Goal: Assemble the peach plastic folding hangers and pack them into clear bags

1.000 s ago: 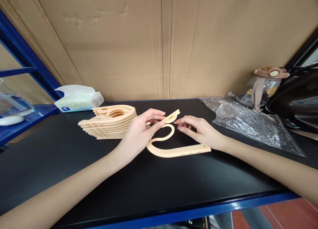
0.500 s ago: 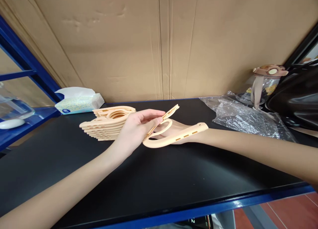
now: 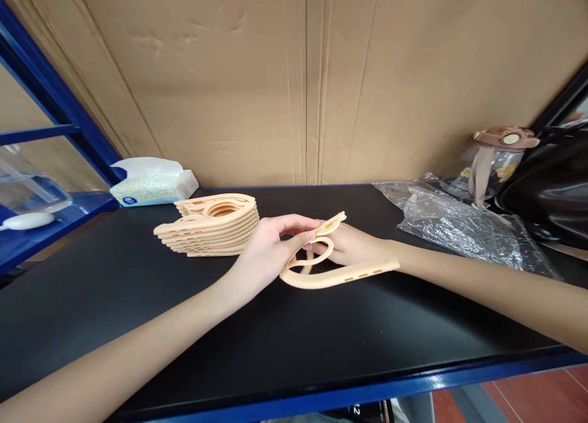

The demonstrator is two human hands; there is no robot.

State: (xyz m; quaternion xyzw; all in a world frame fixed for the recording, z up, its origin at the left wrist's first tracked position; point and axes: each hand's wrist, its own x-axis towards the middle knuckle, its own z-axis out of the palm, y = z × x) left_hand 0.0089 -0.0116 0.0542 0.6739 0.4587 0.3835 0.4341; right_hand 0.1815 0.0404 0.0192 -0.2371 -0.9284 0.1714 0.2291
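Between my two hands is a peach plastic hanger (image 3: 328,281), a curved piece with slots along its arm and a rounded hook loop, held above the black table. My left hand (image 3: 271,245) pinches its upper arm between thumb and fingers. On the far side, my right hand (image 3: 353,245) is closed against the hanger near the loop; its fingertips are partly hidden behind the hanger and my left hand. To the left, a neat stack of matching hangers (image 3: 215,232) lies on the table (image 3: 257,343), just behind my left hand.
A tissue pack (image 3: 154,184) stands at the back left. Crumpled clear plastic wrapping (image 3: 454,218) lies at the right, before a strapped drinking bottle (image 3: 498,160) and a shiny black bag (image 3: 551,178). Cardboard (image 3: 220,80) walls the back; a blue rim (image 3: 285,404) edges the front.
Both hands and the hanger have shifted slightly right and lower, farther from the stack. The hanger's near arm lies flatter, and more of its loop shows. The whole view has also shifted a little.
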